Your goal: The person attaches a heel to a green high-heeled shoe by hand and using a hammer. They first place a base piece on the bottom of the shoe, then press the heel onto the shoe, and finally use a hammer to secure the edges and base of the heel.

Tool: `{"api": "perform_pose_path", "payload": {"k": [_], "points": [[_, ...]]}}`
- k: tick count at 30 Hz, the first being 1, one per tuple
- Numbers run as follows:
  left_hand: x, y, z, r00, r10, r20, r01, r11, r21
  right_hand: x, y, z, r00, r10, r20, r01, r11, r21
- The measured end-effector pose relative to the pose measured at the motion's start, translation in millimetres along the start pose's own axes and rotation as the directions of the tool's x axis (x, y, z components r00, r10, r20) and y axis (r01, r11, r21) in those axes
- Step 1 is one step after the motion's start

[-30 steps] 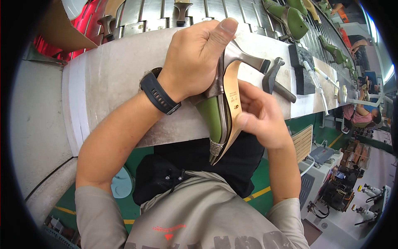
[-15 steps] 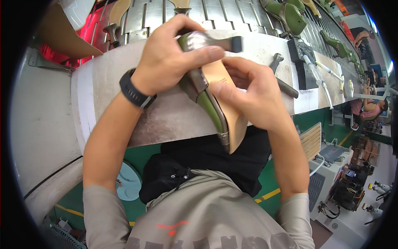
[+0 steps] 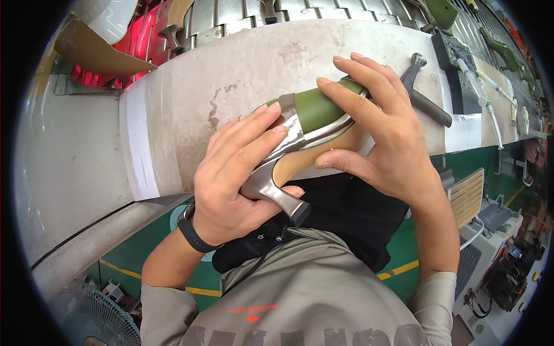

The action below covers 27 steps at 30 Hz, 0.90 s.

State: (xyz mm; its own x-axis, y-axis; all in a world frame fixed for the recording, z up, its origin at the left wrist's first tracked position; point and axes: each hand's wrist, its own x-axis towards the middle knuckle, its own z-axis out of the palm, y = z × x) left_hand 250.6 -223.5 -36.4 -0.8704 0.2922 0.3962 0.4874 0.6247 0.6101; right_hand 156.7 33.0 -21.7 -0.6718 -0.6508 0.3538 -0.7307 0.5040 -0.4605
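Head view: shoe [image 3: 314,130] lies diagonally, heel toward person.

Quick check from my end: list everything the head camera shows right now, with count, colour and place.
High-heeled shoe with green toe, silver heel and tan sole: one, held over the bench edge.
Pale worn workbench top: one, across the middle.
Dark metal pliers: one, on the bench, right.
Green shoes on the metal conveyor: a few, top right.
Grey fan: one, floor, lower left.
Black wristband: one, left wrist.
Left hand: grips the heel end.
Right hand: grips the toe end.
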Motion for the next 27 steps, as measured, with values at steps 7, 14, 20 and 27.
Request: {"api": "perform_pose_path", "payload": {"k": [7,14,20,27], "points": [[-4,-3,17,0.999,0.040,0.035,-0.044,0.989,0.138,-7,4,6,0.998,0.028,-0.053,-0.028,1.000,0.003],[14,-24,7,0.980,-0.053,0.194,0.107,0.955,-0.278,-12,-2,7,0.997,-0.079,-0.024,0.070,0.966,-0.250],[20,-13,20,0.937,-0.317,0.149,0.350,0.843,-0.408,-15,-4,15,0.997,-0.074,-0.012,0.069,0.970,-0.235],[25,1,26,0.951,-0.292,0.099,0.308,0.920,-0.244,-17,-9,14,0.997,-0.070,-0.019,0.064,0.976,-0.210]]}}
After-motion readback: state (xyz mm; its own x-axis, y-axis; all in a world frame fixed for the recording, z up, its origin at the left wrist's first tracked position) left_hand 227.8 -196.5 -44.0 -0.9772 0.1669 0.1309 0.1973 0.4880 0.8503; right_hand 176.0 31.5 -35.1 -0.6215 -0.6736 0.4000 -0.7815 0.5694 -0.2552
